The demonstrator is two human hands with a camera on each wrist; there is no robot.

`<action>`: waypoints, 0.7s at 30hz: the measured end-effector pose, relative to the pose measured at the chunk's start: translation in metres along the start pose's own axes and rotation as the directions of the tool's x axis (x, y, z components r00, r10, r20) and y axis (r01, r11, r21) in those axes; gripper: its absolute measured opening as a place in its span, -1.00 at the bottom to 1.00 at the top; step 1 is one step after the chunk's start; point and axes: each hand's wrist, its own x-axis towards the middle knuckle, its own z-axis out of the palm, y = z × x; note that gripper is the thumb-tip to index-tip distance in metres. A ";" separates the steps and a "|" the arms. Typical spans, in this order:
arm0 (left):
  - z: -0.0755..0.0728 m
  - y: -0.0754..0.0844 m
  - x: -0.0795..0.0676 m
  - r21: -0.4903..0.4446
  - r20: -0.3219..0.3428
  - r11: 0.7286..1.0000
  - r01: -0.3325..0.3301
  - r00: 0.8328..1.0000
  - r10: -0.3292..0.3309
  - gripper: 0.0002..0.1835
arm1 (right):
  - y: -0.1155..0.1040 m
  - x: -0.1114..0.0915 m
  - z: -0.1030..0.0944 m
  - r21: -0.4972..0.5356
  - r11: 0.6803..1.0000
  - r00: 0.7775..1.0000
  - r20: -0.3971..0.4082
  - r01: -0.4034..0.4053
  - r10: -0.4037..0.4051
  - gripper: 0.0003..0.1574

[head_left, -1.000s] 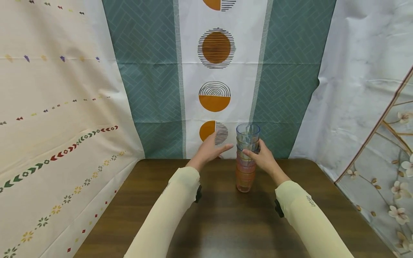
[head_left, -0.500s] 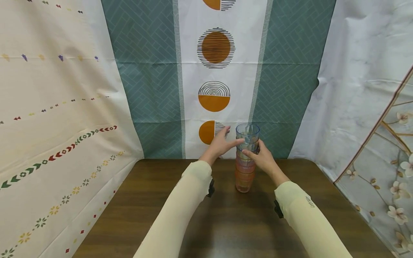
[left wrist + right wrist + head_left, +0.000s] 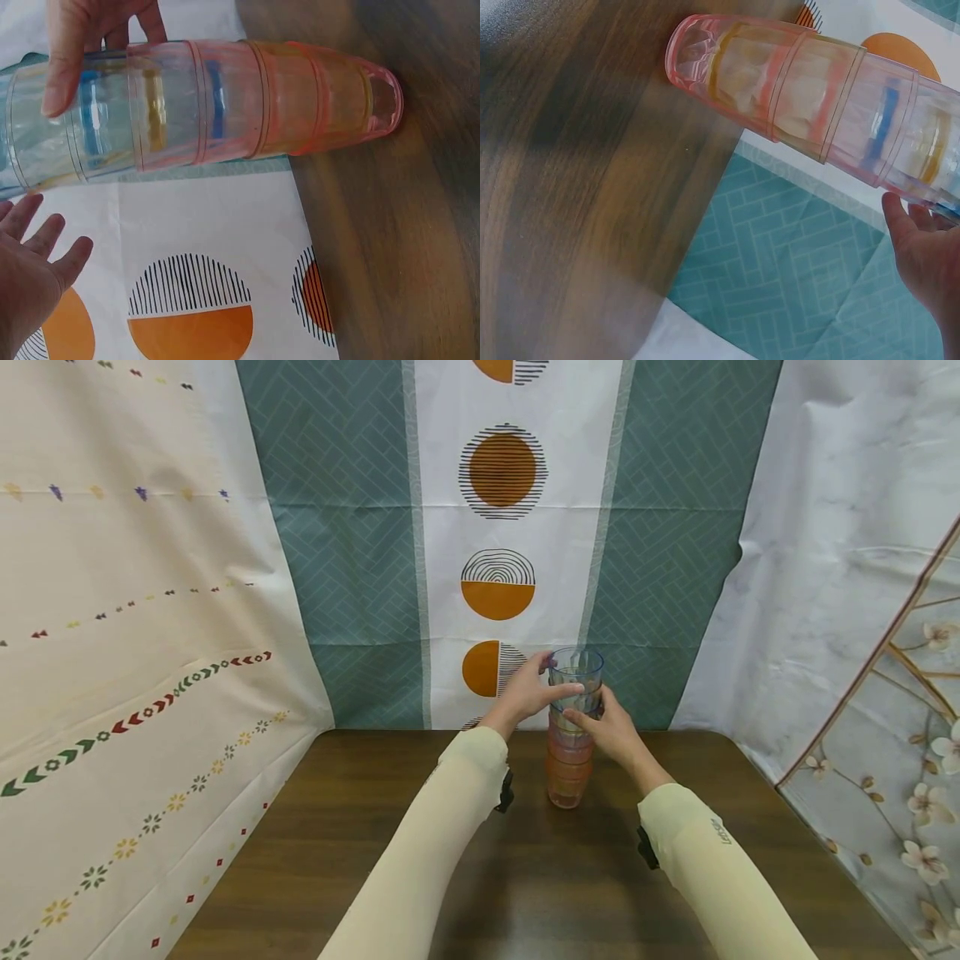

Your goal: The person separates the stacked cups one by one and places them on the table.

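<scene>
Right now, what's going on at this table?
A person has both hands at a tall cup stack of see-through tinted cups, standing roughly upright on the wooden table. The right hand grips its upper part. The left hand is at the top cup, thumb in front; whether it grips is unclear. The top cup sits in the stack.

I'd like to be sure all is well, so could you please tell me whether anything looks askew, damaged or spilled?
Nothing stands out: the stack of cups looks upright, the right hand grips it, and I see no crack in it and no spill on the table.
</scene>
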 end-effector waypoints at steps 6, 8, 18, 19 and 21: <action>0.001 0.001 0.002 -0.052 -0.013 0.999 -0.015 1.000 0.014 -0.07 | -0.002 -0.001 0.001 0.003 1.000 1.000 -0.005 0.008 -0.008 0.11; 0.001 0.002 0.003 -0.064 -0.012 0.998 -0.016 1.000 0.015 -0.08 | -0.002 -0.001 0.000 0.004 1.000 1.000 -0.011 0.006 -0.006 0.11; -0.016 0.018 0.009 -0.294 -0.087 0.956 0.003 0.996 -0.030 -0.05 | -0.001 0.001 0.000 0.017 1.000 1.000 -0.009 -0.009 0.009 0.18; -0.020 0.019 0.010 -0.307 -0.093 0.952 -0.009 0.995 -0.020 -0.06 | -0.001 0.001 0.000 0.019 1.000 1.000 -0.013 -0.012 0.013 0.17; -0.028 0.022 0.010 -0.317 -0.107 0.948 -0.028 0.994 -0.006 -0.07 | 0.000 0.001 0.000 0.022 1.000 1.000 -0.016 -0.019 0.019 0.15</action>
